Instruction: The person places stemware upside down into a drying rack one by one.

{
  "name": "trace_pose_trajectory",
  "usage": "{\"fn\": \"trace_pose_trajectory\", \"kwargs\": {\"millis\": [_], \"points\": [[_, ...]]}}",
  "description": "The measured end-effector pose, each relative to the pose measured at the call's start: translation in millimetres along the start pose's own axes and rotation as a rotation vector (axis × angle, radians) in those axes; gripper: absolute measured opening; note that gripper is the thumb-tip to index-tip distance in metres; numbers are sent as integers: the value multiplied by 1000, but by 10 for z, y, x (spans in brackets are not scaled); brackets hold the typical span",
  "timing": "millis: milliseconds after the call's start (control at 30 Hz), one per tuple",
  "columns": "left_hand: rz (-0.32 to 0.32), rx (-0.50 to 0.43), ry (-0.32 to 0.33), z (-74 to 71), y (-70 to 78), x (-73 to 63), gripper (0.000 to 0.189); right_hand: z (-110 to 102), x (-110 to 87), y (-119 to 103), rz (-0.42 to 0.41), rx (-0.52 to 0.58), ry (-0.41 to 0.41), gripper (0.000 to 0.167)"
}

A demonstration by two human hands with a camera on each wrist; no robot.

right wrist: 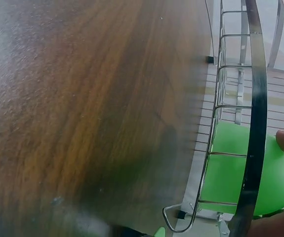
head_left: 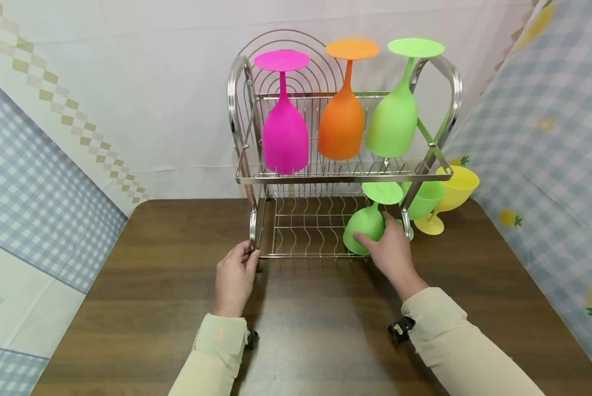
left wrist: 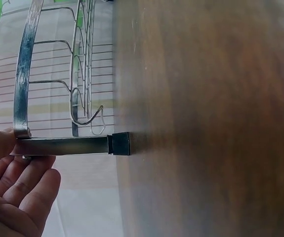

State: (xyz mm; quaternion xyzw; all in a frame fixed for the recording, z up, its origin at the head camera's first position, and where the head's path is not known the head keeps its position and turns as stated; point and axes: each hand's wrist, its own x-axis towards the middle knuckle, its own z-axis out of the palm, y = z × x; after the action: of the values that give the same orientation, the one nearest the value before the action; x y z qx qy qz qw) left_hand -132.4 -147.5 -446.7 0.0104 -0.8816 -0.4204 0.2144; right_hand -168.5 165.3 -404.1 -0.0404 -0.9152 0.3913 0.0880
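A two-tier metal dish rack (head_left: pixel 320 179) stands on the table. My left hand (head_left: pixel 235 279) grips its front left leg (left wrist: pixel 62 145), thumb on one side and fingers on the other. My right hand (head_left: pixel 393 250) holds a green plastic goblet (head_left: pixel 362 228) by its bowl. That goblet is upside down and tilted, its rim down in the right end of the lower tier; the right wrist view shows its bowl (right wrist: pixel 225 168) behind the rack's front bar. Upside down along the upper tier are a magenta goblet (head_left: pixel 286 135), an orange goblet (head_left: pixel 341 126) and a light green goblet (head_left: pixel 393 124).
Behind the rack's right side, a green goblet (head_left: pixel 426 199) and a yellow goblet (head_left: pixel 456 190) stand upright on the brown wooden table (head_left: pixel 305 341). A white cloth (head_left: pixel 167 99) hangs at the back, and a patterned cloth (head_left: pixel 548 165) borders the right.
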Motion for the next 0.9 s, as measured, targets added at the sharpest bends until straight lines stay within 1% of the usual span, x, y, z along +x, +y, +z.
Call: {"fn": "trace_pose_trajectory", "kwargs": {"millis": [200,267,433,567,733,900], "points": [[2,7,6,-6,-3,-12,20,-6,-77,7,-32,12,10,92],[2,6,5,-6,-1,-12,21,-24,-131,-4,-40,15,5,94],[6,6,4,-11,-4,-21,23,-111,-297,-27,-25,23,-13,100],[4,-6,3,-22,-16,-39,28,-198,-422,-18,-16,79,-21,102],[-12,-33,-5,-64,-8,-79,37,-292,-573,1,-34,174,-4,96],[-14,-39,-14,-127,20,-152,48,-368,-746,3,-37,248,13,90]]}}
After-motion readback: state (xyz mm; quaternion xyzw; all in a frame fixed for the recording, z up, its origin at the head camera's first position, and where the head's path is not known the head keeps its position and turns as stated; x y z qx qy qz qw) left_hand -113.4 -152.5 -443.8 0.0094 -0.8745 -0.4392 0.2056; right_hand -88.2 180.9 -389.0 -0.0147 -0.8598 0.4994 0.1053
